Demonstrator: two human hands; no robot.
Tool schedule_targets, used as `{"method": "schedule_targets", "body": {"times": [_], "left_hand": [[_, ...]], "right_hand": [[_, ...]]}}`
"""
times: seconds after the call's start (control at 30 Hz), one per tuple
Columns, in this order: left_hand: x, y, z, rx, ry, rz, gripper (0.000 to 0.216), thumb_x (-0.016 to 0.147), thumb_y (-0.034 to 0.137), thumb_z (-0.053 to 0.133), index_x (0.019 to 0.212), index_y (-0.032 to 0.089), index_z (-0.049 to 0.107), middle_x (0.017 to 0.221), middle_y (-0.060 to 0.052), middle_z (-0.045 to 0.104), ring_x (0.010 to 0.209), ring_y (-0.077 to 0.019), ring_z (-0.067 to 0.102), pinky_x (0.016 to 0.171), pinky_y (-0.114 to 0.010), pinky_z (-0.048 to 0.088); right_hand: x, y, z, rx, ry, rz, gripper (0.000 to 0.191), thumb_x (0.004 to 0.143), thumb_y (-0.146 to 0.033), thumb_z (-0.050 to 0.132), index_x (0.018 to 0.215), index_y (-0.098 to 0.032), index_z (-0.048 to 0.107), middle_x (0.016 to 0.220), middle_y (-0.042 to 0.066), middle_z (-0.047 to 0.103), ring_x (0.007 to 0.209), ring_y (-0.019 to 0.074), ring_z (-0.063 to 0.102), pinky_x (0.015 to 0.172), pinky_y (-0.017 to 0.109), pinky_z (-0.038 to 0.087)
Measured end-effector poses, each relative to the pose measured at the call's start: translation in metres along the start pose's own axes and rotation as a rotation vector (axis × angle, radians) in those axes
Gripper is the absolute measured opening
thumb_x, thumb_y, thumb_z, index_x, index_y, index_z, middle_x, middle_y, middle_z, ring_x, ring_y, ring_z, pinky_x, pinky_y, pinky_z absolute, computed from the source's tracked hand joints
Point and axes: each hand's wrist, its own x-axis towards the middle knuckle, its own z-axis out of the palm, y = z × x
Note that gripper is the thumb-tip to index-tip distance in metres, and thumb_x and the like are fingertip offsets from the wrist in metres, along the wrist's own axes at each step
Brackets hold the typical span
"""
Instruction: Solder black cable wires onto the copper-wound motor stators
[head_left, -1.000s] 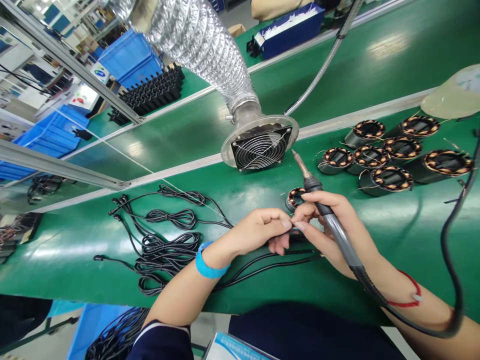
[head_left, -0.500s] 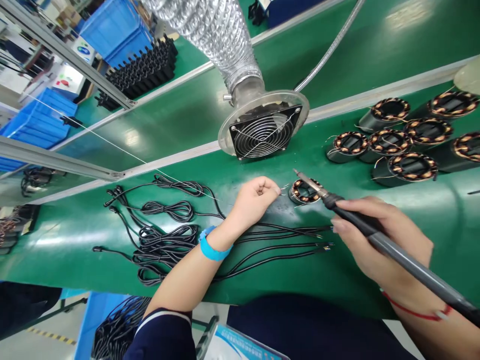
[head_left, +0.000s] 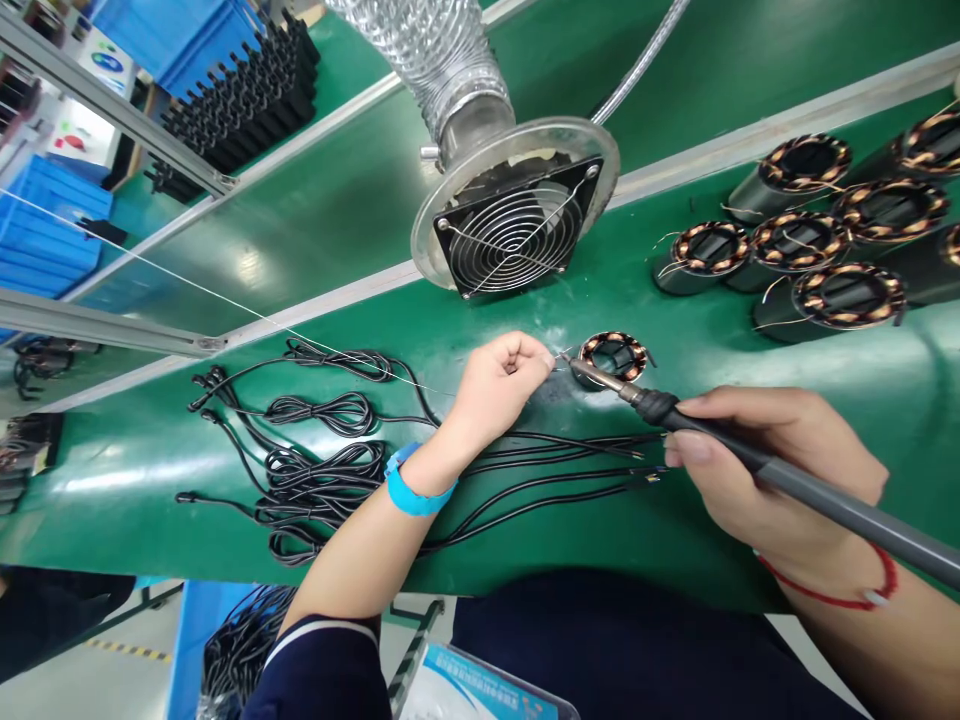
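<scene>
My left hand [head_left: 496, 385] is closed in a pinch on a thin solder wire [head_left: 225, 300] that runs in from the far left, its end held next to a small copper-wound stator [head_left: 613, 355] on the green bench. My right hand [head_left: 765, 470] is wrapped round the dark handle of a soldering iron [head_left: 750, 465]. The iron's tip points left and meets the wire end at the stator's near-left edge. Below the hands lie several black cables [head_left: 555, 470] with stripped ends.
A fume-extraction fan [head_left: 514, 235] on a silver hose stands just behind the stator. Several larger wound stators [head_left: 817, 240] cluster at the right. Coiled black cables [head_left: 315, 470] lie at the left. Black parts [head_left: 232, 100] and blue crates [head_left: 52, 240] sit beyond.
Both hands left the cable ends near the bench front. The left hand moved up to the stator with the solder wire, and the right hand swung the iron's tip down to meet it.
</scene>
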Motion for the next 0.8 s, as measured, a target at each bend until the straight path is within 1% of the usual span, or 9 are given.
{"method": "schedule_targets", "body": {"times": [0.17,0.37,0.5,0.6,0.73,0.8], "left_hand": [[0.001,0.002,0.0,-0.019,0.003,0.012,0.012,0.073,0.017,0.062,0.063,0.015,0.056,0.053,0.006,0.048,0.051,-0.0047,0.039,0.051,-0.019,0.031],[0.001,0.001,0.0,-0.004,0.009,0.04,0.013,0.074,0.018,0.062,0.063,0.016,0.056,0.052,0.007,0.045,0.05,-0.0049,0.038,0.05,-0.019,0.031],[0.0,-0.001,0.0,-0.003,0.007,0.055,0.013,0.074,0.018,0.062,0.063,0.016,0.057,0.052,0.006,0.046,0.05,-0.0051,0.039,0.05,-0.02,0.032],[0.001,-0.001,0.001,-0.003,0.004,0.055,0.013,0.074,0.017,0.062,0.063,0.016,0.057,0.052,0.006,0.046,0.05,-0.005,0.039,0.05,-0.02,0.031],[0.001,0.0,0.001,-0.003,0.006,0.052,0.012,0.074,0.016,0.062,0.063,0.016,0.057,0.052,0.007,0.046,0.05,-0.0047,0.039,0.051,-0.019,0.032],[0.001,0.0,0.001,-0.003,0.008,0.051,0.012,0.073,0.016,0.062,0.062,0.016,0.057,0.052,0.007,0.046,0.05,-0.0048,0.039,0.051,-0.019,0.032]], "right_hand": [[0.001,-0.001,0.0,-0.005,0.006,0.008,0.013,0.08,-0.025,0.071,0.093,-0.022,0.068,0.072,0.0,0.068,0.048,0.01,0.061,0.043,0.022,0.048],[0.004,-0.002,0.002,0.008,0.009,-0.005,0.014,0.08,-0.025,0.071,0.093,-0.024,0.066,0.071,0.0,0.069,0.047,0.0115,0.061,0.041,0.024,0.048],[0.003,-0.002,0.002,0.074,0.033,0.061,0.016,0.079,-0.027,0.071,0.093,-0.024,0.067,0.065,-0.001,0.066,0.05,0.0147,0.064,0.042,0.027,0.049],[0.004,-0.002,0.003,0.096,0.05,0.08,0.017,0.077,-0.027,0.072,0.093,-0.024,0.066,0.064,-0.001,0.064,0.05,0.0152,0.063,0.042,0.028,0.047],[0.009,-0.004,0.005,0.113,0.002,0.015,0.02,0.077,-0.02,0.071,0.095,-0.024,0.065,0.07,-0.001,0.065,0.053,0.0122,0.06,0.045,0.026,0.044],[0.013,-0.006,0.005,0.094,-0.024,-0.029,0.024,0.078,-0.018,0.071,0.1,-0.025,0.064,0.077,0.0,0.066,0.058,0.012,0.061,0.051,0.026,0.047]]}}
